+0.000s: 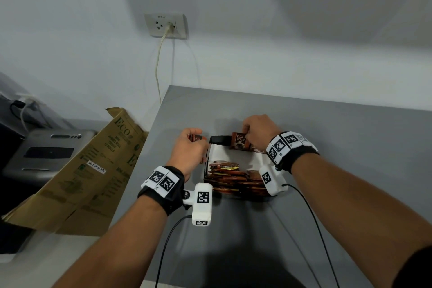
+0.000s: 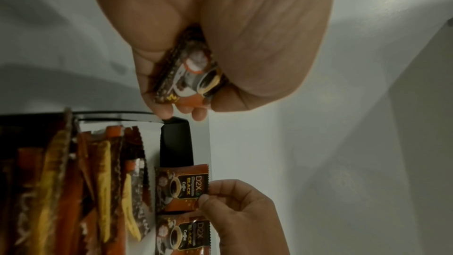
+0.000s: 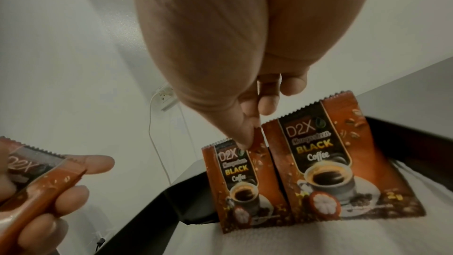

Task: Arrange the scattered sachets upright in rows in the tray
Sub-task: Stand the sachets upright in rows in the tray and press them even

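A black tray [image 1: 218,139] with a white liner sits on the grey table. Several brown-orange coffee sachets [image 1: 231,179] stand packed in rows at its near side. My right hand [image 1: 247,132] pinches the top of one upright sachet [image 3: 237,181] against the tray's far wall [image 3: 404,139]. A second sachet [image 3: 338,162] stands beside it on the right. My left hand [image 1: 190,141] hovers by the tray's far left corner and grips a small stack of sachets [image 2: 191,77]. The left wrist view also shows the right hand [image 2: 235,201] on its sachet [image 2: 181,189].
An open cardboard box [image 1: 93,170] leans against the table's left edge, with a grey machine [image 1: 46,154] beyond it. A wall socket [image 1: 166,25] with a plugged cable hangs behind. Bare grey table [image 1: 339,147] stretches right of the tray.
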A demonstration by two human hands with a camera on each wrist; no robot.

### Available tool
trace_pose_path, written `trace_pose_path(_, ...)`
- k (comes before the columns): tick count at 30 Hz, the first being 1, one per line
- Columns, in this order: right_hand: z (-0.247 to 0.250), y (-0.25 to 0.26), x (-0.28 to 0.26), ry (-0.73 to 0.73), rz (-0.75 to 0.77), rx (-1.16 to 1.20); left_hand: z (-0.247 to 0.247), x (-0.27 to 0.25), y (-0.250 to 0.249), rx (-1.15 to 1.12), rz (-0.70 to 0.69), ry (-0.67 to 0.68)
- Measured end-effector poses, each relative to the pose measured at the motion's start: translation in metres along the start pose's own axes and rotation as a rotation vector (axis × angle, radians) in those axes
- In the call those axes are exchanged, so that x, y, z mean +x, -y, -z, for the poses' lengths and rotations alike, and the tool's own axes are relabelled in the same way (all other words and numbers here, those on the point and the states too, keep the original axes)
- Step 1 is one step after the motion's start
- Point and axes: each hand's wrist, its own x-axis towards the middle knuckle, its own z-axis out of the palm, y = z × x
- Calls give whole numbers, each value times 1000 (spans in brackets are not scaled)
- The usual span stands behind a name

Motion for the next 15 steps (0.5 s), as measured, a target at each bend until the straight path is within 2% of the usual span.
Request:
trace_pose_path(5, 10, 3, -6, -75, 48, 46, -1, -5, -4, 6, -25, 100)
trace_pose_path(7, 20, 15, -15, -93, 118, 172, -4, -6, -8, 8, -52, 153)
trace_pose_path(10, 32, 41, -29, -17, 222, 367, -13, -6, -14, -48, -64, 209)
trace_pose_path(12, 35, 50, -32, 17, 249, 383, -17, -4, -18, -71, -74, 219)
trace_pose_path(15, 39, 54, -29, -26, 247, 325, -14, 1, -18, -24, -78, 164)
